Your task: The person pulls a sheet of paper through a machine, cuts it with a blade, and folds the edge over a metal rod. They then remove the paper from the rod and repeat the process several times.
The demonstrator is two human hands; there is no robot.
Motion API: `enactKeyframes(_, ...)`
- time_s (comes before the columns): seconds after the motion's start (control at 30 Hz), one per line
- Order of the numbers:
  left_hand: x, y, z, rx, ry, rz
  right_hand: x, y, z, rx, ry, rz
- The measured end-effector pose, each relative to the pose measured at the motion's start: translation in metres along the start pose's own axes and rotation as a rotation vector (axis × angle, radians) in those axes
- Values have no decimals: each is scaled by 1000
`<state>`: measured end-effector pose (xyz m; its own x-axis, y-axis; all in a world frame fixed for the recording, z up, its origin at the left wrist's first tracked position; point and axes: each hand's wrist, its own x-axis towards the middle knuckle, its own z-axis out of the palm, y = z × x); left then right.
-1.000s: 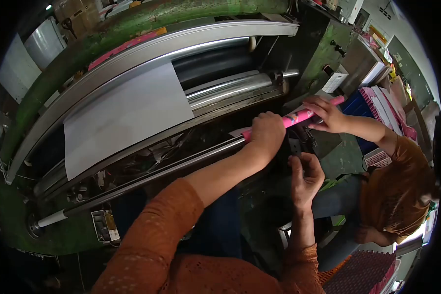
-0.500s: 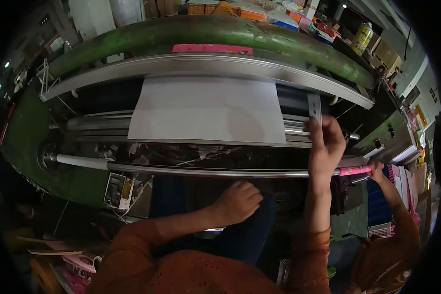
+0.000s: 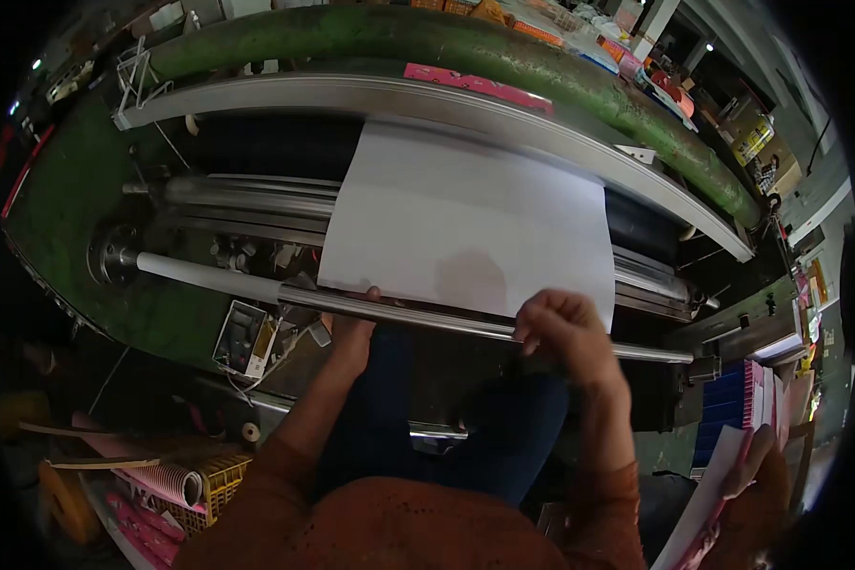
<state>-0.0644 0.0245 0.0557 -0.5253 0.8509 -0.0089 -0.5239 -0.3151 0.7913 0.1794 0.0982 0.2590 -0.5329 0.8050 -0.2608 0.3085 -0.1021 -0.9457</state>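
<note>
A white sheet (image 3: 475,209) comes down from under a long metal bar (image 3: 294,90) and lies over the rollers. In front of it a shiny metal rod (image 3: 427,321) runs across, with a white tube (image 3: 209,277) on its left part. My left hand (image 3: 351,342) is at this rod near the sheet's lower left corner, its thumb tip showing above the rod and its other fingers hidden. Close to the sheet's lower right part, my right hand (image 3: 575,337) has curled, closed fingers just over the rod; anything between them is hidden.
At the right a co-worker's hand (image 3: 752,461) holds a long pink-and-white roll (image 3: 698,503). A small box of tools (image 3: 245,337) sits below the rod. A green roller (image 3: 380,36) spans the back. A yellow crate (image 3: 226,480) stands lower left.
My right hand has let go of the flat metal strip and come down to the rod. My left hand has moved left to the rod. The co-worker's pink roll has come off the rod's end.
</note>
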Motion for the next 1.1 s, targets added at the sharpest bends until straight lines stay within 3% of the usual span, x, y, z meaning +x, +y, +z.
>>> enactKeyframes(0.1, 4, -5, -5, -78, 90, -19, -7, 48, 5, 156, 92, 33)
enactKeyframes(0.23, -12, 10, 13, -197, 33, -126, -4, 64, -9, 157, 184, -133)
enactKeyframes(0.33, -27, 16, 13, -76, -31, -91, -3, 47, -21, 108, 491, -256)
enactKeyframes(0.47, -46, 23, 9, 14, 66, -159, 34, 17, -52, 248, 628, -280)
enactKeyframes(0.53, -52, 28, 8, 38, 94, -171, 61, 15, -67, -215, 938, -692)
enactKeyframes(0.63, -65, 26, -2, 122, 80, -179, 72, -30, -88, -698, 1203, -953)
enactKeyframes(0.7, -70, 23, -7, 184, 146, -229, 88, -55, -115, -1020, 1251, -986)
enactKeyframes(0.73, -73, 24, -8, 180, 146, -222, 94, -65, -124, -1108, 1206, -863)
enactKeyframes(0.77, -77, 26, -8, 192, 132, -240, 100, -73, -131, -1108, 1206, -872)
enactKeyframes(0.83, -84, 28, -10, 196, 117, -254, 106, -93, -141, -1080, 835, -440)
enactKeyframes(0.87, -87, 27, -12, 217, 111, -271, 114, -98, -152, -1085, 834, -449)
enactKeyframes(0.93, -92, 29, -12, 231, 108, -284, 131, -102, -170, -1108, 506, -380)
enactKeyframes(1.1, -100, 26, -21, 268, 107, -322, 127, -108, -170, -1089, 415, -426)
